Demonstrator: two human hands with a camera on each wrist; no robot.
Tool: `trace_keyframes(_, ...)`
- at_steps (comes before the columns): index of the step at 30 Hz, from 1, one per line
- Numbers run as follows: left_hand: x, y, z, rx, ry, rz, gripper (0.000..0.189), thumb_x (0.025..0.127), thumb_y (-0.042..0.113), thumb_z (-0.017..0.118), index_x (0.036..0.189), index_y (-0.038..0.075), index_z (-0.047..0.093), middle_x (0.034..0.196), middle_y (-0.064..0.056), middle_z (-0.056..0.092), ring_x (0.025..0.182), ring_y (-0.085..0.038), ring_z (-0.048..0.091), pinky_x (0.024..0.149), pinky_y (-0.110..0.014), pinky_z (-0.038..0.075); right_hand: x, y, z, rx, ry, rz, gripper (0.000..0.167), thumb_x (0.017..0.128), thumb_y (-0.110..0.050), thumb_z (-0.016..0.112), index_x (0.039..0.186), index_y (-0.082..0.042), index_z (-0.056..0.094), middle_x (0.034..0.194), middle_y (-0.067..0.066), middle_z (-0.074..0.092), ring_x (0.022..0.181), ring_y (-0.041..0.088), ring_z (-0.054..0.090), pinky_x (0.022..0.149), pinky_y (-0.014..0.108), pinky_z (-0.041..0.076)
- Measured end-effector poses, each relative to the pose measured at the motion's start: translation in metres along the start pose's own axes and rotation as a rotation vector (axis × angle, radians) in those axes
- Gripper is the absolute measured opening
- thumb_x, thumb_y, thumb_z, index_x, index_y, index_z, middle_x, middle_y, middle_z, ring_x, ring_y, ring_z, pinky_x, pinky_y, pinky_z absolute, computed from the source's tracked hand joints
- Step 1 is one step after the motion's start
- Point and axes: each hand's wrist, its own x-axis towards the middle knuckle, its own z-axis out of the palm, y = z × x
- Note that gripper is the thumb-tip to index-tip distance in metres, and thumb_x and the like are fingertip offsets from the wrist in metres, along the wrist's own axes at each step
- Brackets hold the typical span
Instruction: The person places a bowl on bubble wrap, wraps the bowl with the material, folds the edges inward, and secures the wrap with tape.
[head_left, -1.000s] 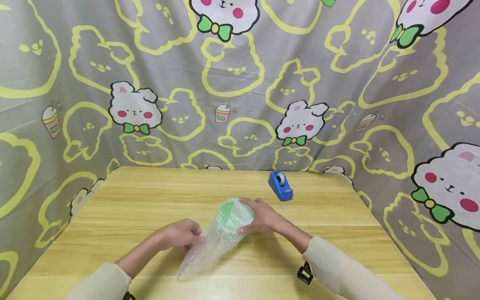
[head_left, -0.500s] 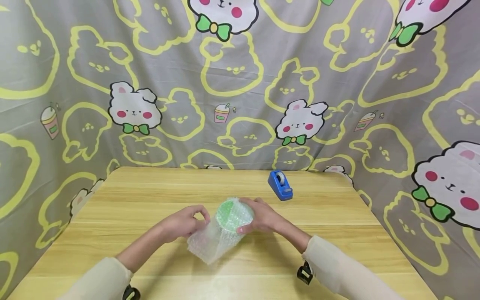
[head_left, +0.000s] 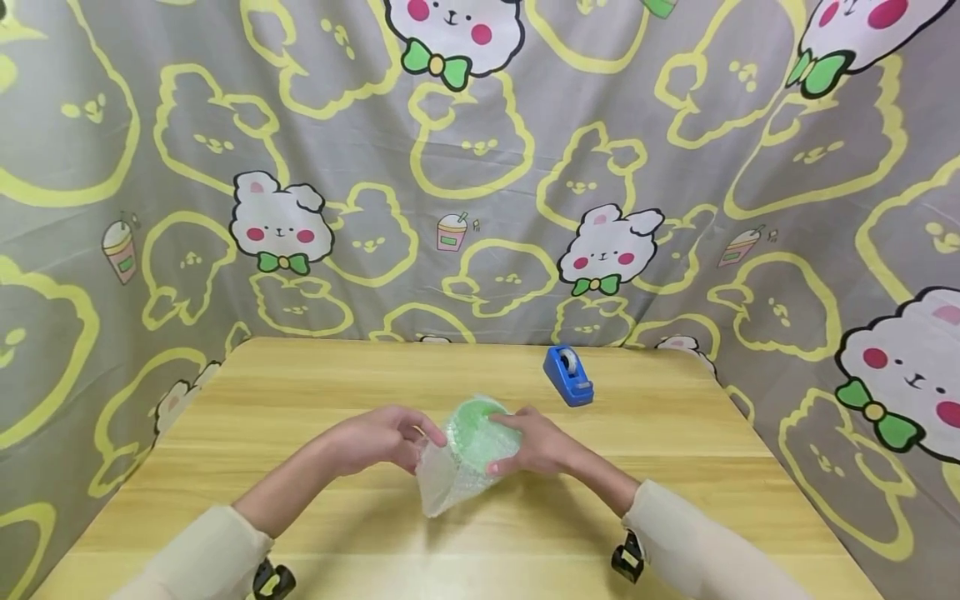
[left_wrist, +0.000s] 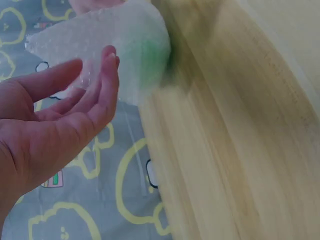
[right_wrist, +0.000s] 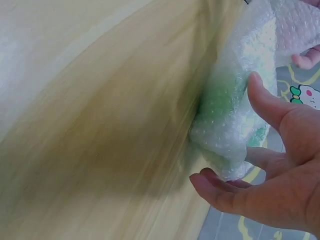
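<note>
A green, round-ended object in bubble wrap stands or is tilted just above the table's middle; the wrap hides its exact kind. My right hand grips it from the right, with the thumb on the wrap and the fingers curving around its end. At its left side is my left hand, fingers loosely bent beside the loose wrap flap. In the left wrist view, a gap shows between the left thumb and the fingers, with the wrap behind them.
A blue tape dispenser with a roll of clear tape stands at the back right of the wooden table. A patterned grey curtain hangs behind and along both sides.
The loose wrap flap has swung up and shortened against the object. My left hand has moved up and its fingers have loosened from the flap. The right hand keeps its hold, its fingers shifting slightly.
</note>
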Motion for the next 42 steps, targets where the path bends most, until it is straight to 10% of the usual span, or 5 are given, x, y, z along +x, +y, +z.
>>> trace_keyframes(6,0.004,0.005,0.003,0.118,0.041,0.012,0.035,0.080,-0.002,0.065,0.116,-0.002,0.066,0.100,-0.013,0.072,0.092,-0.020,0.068,0.082,-0.037,0.058,0.001,0.000,-0.001,-0.010,-0.002,0.000,0.084,0.078,-0.039,0.088,0.149,-0.012,0.052,0.139,0.025,0.050,0.121,0.036,0.054,0.101,0.055,0.049)
trace_keyframes(18,0.034,0.019,0.016,0.636,0.216,0.143,0.011,0.083,0.008,0.079,0.083,0.016,0.072,0.106,-0.005,0.072,0.106,-0.033,0.063,0.088,-0.049,0.052,0.007,-0.012,-0.009,-0.061,-0.056,0.032,0.086,0.076,-0.037,0.090,0.150,-0.012,0.051,0.137,0.023,0.050,0.117,0.032,0.053,0.098,0.051,0.050)
trace_keyframes(28,0.074,0.003,0.016,0.602,0.253,0.115,0.016,0.083,0.006,0.076,0.074,0.017,0.067,0.150,-0.027,0.050,0.145,-0.046,0.040,0.113,-0.065,0.036,0.014,-0.018,-0.009,-0.110,-0.076,0.038,0.085,0.073,-0.037,0.092,0.143,-0.005,0.057,0.125,0.017,0.058,0.109,0.026,0.055,0.094,0.048,0.052)
trace_keyframes(37,0.086,-0.006,0.013,0.570,0.271,0.123,0.016,0.085,0.005,0.076,0.074,0.016,0.070,0.142,-0.020,0.060,0.135,-0.047,0.051,0.113,-0.063,0.038,0.016,-0.019,-0.010,-0.099,-0.054,0.036,0.080,0.074,-0.037,0.091,0.140,-0.004,0.061,0.118,0.013,0.063,0.108,0.025,0.055,0.092,0.045,0.053)
trace_keyframes(42,0.087,-0.007,0.015,0.573,0.307,0.109,0.017,0.085,0.005,0.077,0.072,0.015,0.070,0.137,-0.020,0.064,0.106,-0.037,0.068,0.086,-0.040,0.053,0.014,-0.020,-0.010,-0.052,-0.038,0.035,0.080,0.075,-0.033,0.091,0.140,0.000,0.059,0.120,0.014,0.067,0.112,0.029,0.058,0.096,0.048,0.051)
